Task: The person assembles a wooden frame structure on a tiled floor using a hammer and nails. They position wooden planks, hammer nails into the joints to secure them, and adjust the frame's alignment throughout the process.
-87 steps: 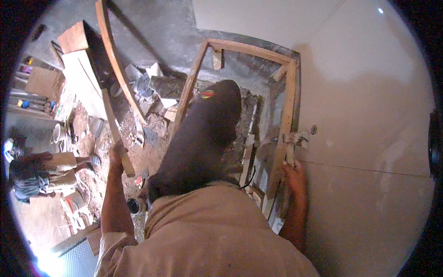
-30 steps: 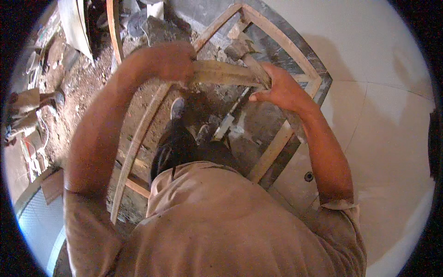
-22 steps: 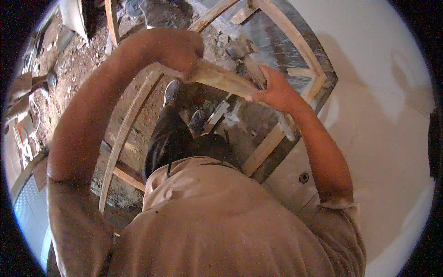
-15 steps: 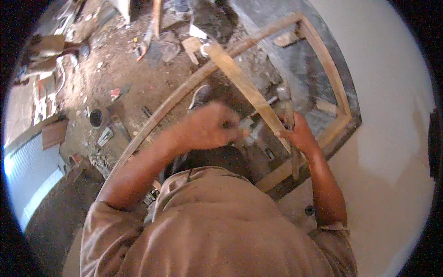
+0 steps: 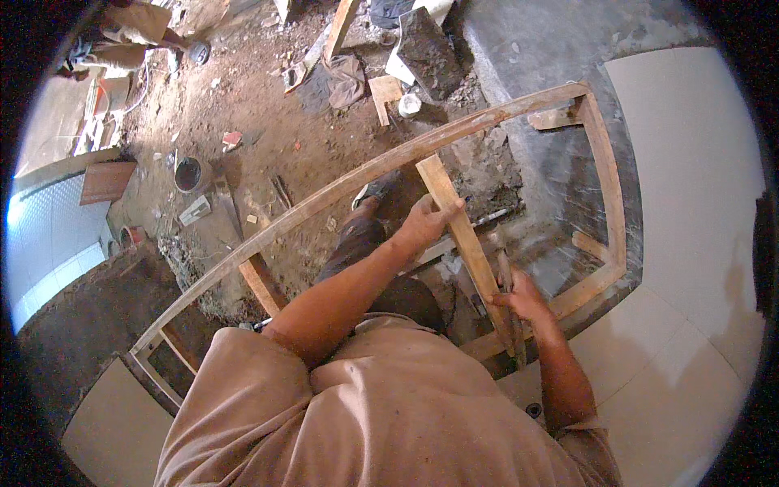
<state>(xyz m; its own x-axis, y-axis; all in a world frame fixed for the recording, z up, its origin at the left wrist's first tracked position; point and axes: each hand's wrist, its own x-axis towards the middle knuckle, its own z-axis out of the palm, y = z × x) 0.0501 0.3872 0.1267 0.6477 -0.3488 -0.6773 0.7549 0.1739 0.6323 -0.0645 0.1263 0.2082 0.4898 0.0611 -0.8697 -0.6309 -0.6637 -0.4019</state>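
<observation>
A short wooden slat [image 5: 466, 235] lies slantwise in front of me, inside a large wooden frame [image 5: 349, 183]. My left hand [image 5: 426, 223] grips the slat near its far end, thumb on top. Lower down, my right hand [image 5: 523, 299] is closed around a long, worn tool that looks like a hammer [image 5: 505, 264]. Its fingertips also press on the slat's edge. The slat's near end reaches close to the frame's near rail; whether it touches cannot be made out.
The frame has crosspieces such as one slat [image 5: 260, 284] at left. A bucket [image 5: 191, 174], a white cup [image 5: 410, 105] and rubble lie on the dirt floor [image 5: 268, 146]. Pale tiles [image 5: 673, 162] are at right. Another person's legs [image 5: 134, 36] show at the far left.
My left hand has moved from mid-air onto the slat. The slat's far end has come nearer and lower, and my right hand is lower in view. The view has shifted.
</observation>
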